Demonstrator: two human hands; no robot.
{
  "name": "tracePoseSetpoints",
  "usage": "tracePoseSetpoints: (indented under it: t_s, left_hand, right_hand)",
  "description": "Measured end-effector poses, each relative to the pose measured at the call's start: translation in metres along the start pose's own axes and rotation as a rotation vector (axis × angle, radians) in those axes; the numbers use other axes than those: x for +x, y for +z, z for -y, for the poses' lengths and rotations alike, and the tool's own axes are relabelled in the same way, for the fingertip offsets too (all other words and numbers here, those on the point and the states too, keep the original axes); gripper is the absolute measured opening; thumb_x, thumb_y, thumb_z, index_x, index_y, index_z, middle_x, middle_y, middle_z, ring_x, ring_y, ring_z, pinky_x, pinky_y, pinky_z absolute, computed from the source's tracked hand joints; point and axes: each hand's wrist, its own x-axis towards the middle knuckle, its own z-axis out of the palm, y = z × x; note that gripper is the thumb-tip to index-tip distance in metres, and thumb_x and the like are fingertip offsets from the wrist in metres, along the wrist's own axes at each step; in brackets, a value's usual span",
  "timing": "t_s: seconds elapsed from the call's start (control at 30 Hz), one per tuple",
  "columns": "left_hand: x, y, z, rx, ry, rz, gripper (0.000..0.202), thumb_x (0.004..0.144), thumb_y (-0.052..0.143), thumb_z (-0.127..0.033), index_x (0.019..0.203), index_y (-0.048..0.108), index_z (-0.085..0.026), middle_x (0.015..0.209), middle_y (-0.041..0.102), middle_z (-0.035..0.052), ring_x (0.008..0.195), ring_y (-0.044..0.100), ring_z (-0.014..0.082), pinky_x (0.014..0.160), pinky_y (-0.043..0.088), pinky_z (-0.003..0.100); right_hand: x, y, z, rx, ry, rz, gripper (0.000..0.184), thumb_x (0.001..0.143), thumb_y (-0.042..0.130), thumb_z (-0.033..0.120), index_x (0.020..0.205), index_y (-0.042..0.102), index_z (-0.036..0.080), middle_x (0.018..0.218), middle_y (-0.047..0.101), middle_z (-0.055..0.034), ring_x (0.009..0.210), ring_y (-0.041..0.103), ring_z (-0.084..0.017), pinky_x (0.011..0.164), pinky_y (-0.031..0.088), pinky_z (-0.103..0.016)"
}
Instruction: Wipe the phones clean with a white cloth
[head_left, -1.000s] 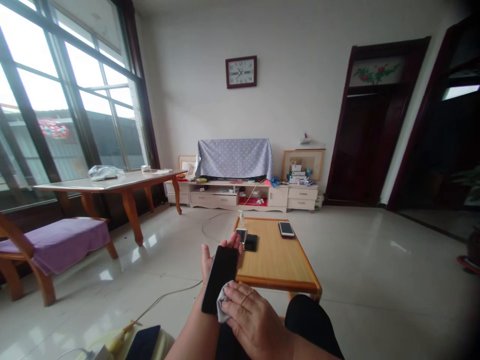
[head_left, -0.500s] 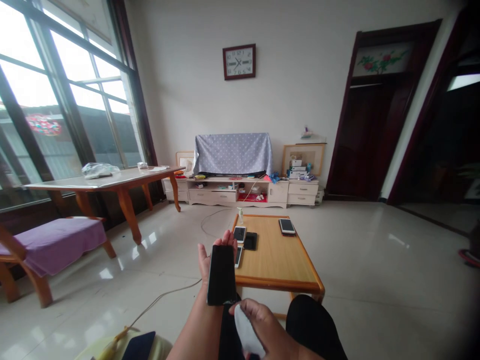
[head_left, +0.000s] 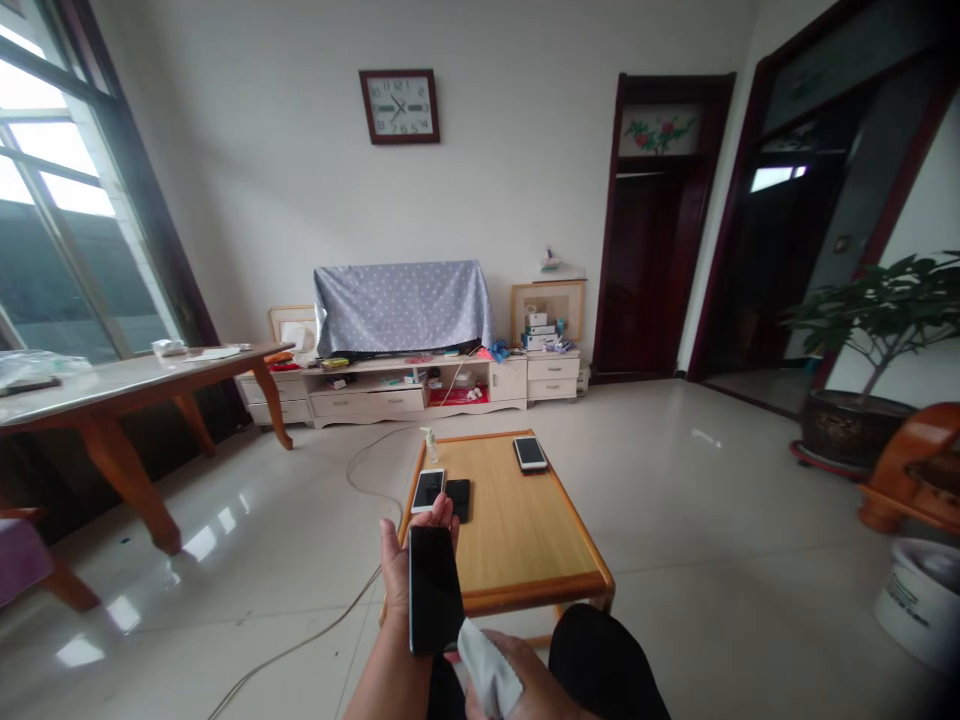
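My left hand (head_left: 397,570) stands upright and holds a black smartphone (head_left: 435,590) on its palm, with the dark screen facing me. At the bottom of the view, my right hand (head_left: 517,685) grips a pale grey cloth (head_left: 489,668), just below and right of the phone and apart from it. Beyond my left fingers lies a low wooden table (head_left: 517,530). On it are a white-framed phone (head_left: 427,490), a black phone (head_left: 458,499), and a phone with a dark case (head_left: 530,453). A small pump bottle (head_left: 430,445) stands at its far corner.
A white cable (head_left: 330,610) trails across the glossy tile floor left of the low table. A long wooden table (head_left: 112,385) stands at the left, a cream cabinet (head_left: 405,395) at the back wall, and a potted plant (head_left: 870,330) and white bucket (head_left: 919,600) at the right.
The cloth and my right hand have dropped away from the phone toward the bottom of the view. The room has shifted left in view as my head turned right.
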Motion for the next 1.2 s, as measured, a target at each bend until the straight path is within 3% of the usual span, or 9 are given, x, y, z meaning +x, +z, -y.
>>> tracePoseSetpoints:
  t_s: [0.17,0.33,0.4,0.5,0.63,0.73,0.93,1.07,1.2]
  left_hand:
    - [0.018,0.004,0.021,0.144,-0.054,-0.146,0.052,0.095,0.049,-0.063,0.105,0.073,-0.018,0.130,0.070,0.0124,0.130,0.060,0.0261,0.115,0.045,0.043]
    - [0.038,-0.016,0.041,0.400,-0.106,-0.198,0.067,0.093,0.040,-0.074,0.119,0.069,-0.020,0.127,0.070,0.0134,0.125,0.063,0.0304,0.113,0.044,0.052]
    - [0.045,-0.031,0.046,0.616,0.022,-0.238,0.061,0.093,0.044,-0.070,0.109,0.072,-0.018,0.121,0.072,0.0147,0.125,0.062,0.0314,0.117,0.038,0.051]
    - [0.051,-0.054,0.051,1.097,0.209,-0.143,0.041,0.085,0.067,-0.057,0.104,0.074,-0.021,0.117,0.073,0.0131,0.127,0.058,0.0381,0.115,0.037,0.055]
    - [0.060,-0.080,0.059,1.659,0.454,0.094,0.037,0.088,0.062,-0.057,0.104,0.072,-0.026,0.114,0.073,0.0106,0.118,0.062,0.0358,0.107,0.045,0.056]
    - [0.070,-0.100,0.067,1.889,0.638,0.138,0.037,0.088,0.062,-0.056,0.109,0.071,-0.026,0.123,0.070,0.0120,0.128,0.058,0.0361,0.110,0.044,0.057]
    - [0.086,-0.129,0.078,2.070,0.764,0.073,0.040,0.091,0.058,-0.056,0.112,0.068,-0.023,0.126,0.069,0.0144,0.132,0.055,0.0375,0.111,0.045,0.058]
    - [0.093,-0.137,0.081,2.121,0.761,0.095,0.043,0.088,0.061,-0.059,0.112,0.068,-0.025,0.128,0.069,0.0157,0.132,0.055,0.0392,0.108,0.047,0.058]
    - [0.101,-0.144,0.085,2.131,0.771,0.094,0.047,0.084,0.063,-0.063,0.110,0.069,-0.025,0.127,0.070,0.0164,0.129,0.058,0.0405,0.105,0.049,0.059]
  right_hand:
    - [0.023,-0.033,0.000,0.093,0.095,-0.092,0.056,0.078,0.061,0.076,0.079,0.063,0.020,0.043,0.038,0.0073,0.038,0.034,-0.010,0.043,0.029,-0.023]
    - [0.038,-0.067,0.023,0.188,-0.025,-0.240,0.053,0.072,0.066,0.074,0.072,0.059,0.021,0.045,0.036,0.0092,0.037,0.027,-0.006,0.042,0.024,-0.022]
    - [0.043,-0.078,0.039,0.191,-0.129,-0.318,0.052,0.068,0.072,0.070,0.069,0.055,0.021,0.052,0.043,0.0081,0.038,0.029,-0.005,0.042,0.023,-0.022]
    - [0.055,-0.098,0.064,0.153,-0.234,-0.435,0.047,0.070,0.076,0.061,0.069,0.052,0.020,0.056,0.045,0.0078,0.041,0.032,-0.005,0.043,0.024,-0.021]
    - [0.086,-0.132,0.090,0.065,-0.265,-0.554,0.041,0.070,0.079,0.049,0.067,0.050,0.020,0.053,0.040,0.0095,0.042,0.031,-0.005,0.042,0.023,-0.021]
    - [0.115,-0.160,0.102,0.036,-0.285,-0.616,0.038,0.067,0.080,0.046,0.068,0.053,0.020,0.052,0.038,0.0101,0.042,0.031,-0.005,0.041,0.022,-0.020]
    - [0.166,-0.204,0.114,-0.014,-0.279,-0.735,0.036,0.065,0.081,0.046,0.069,0.056,0.019,0.048,0.038,0.0104,0.039,0.032,-0.006,0.037,0.021,-0.020]
    - [0.193,-0.225,0.119,-0.038,-0.242,-0.785,0.034,0.077,0.077,0.044,0.070,0.056,0.018,0.048,0.039,0.0100,0.038,0.032,-0.006,0.036,0.022,-0.020]
    - [0.214,-0.241,0.126,-0.065,-0.154,-0.817,0.026,0.098,0.064,0.041,0.100,0.064,0.014,0.082,0.064,0.0007,0.061,0.059,-0.010,0.054,0.051,-0.023]
